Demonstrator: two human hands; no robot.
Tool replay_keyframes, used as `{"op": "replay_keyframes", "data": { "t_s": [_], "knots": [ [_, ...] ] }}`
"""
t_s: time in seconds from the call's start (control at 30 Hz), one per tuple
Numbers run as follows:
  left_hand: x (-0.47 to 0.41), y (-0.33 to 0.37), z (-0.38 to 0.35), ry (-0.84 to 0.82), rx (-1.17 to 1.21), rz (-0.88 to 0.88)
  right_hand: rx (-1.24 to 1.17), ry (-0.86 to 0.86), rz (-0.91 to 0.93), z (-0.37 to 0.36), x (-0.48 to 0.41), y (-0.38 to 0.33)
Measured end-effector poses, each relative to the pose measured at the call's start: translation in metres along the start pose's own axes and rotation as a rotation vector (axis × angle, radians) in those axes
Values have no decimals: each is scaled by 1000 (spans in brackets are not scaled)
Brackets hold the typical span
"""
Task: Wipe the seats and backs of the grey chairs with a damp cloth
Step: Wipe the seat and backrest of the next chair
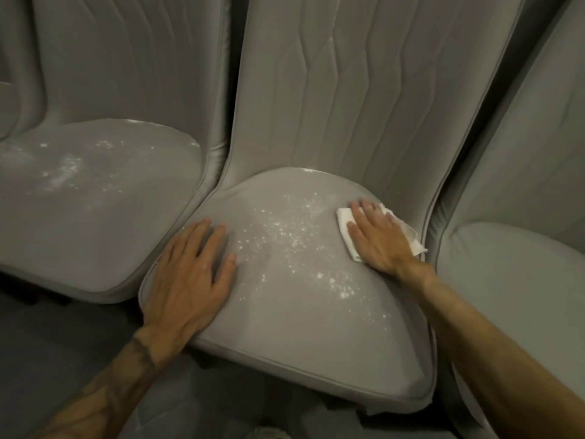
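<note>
A folded white cloth (344, 218) is pressed flat against the grey seat (300, 327) of the middle chair by the right hand (378, 240). Its fingers (364, 210) are held straight and spread on top of the cloth, with none curled around it. The cloth is covered by the palm and fingers, and its edges show beside the thumb and past the little finger. It lies near the seat's far right corner, just short of the quilted backrest (364, 106) that rises beyond the fingertips. The left hand (186, 280) is laid flat on the near left part of the same seat, with its fingers (215, 236) extended and slightly parted and nothing held. Between the two sets of fingertips, white specks (285, 236) are scattered over the seat. To the left of the left hand's fingers, a neighbouring chair seat (95, 217) is seen, also marked with pale specks. Beyond the right hand's little finger, a third grey chair (522, 280) is partly seen.
</note>
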State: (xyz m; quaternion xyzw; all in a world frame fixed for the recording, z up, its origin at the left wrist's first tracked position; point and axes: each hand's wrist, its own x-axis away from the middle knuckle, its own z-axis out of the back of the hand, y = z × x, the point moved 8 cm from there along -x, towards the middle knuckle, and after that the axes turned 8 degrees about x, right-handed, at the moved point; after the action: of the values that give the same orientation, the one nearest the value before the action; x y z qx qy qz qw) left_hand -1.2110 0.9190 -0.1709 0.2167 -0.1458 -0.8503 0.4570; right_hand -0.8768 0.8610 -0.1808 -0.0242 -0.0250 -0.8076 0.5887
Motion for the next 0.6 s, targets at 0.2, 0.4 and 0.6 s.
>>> {"op": "replay_keyframes", "data": {
  "t_s": [0.2,0.4,0.6],
  "knots": [
    [0,-2,-2,38,-44,-39,-37,-30,207,-13,47,-12],
    [1,1,-1,74,-50,-62,-38,56,49,1,46,-5],
    [1,-2,-3,83,-46,-97,-81,-7,200,-14,97,-7]
  ]
}}
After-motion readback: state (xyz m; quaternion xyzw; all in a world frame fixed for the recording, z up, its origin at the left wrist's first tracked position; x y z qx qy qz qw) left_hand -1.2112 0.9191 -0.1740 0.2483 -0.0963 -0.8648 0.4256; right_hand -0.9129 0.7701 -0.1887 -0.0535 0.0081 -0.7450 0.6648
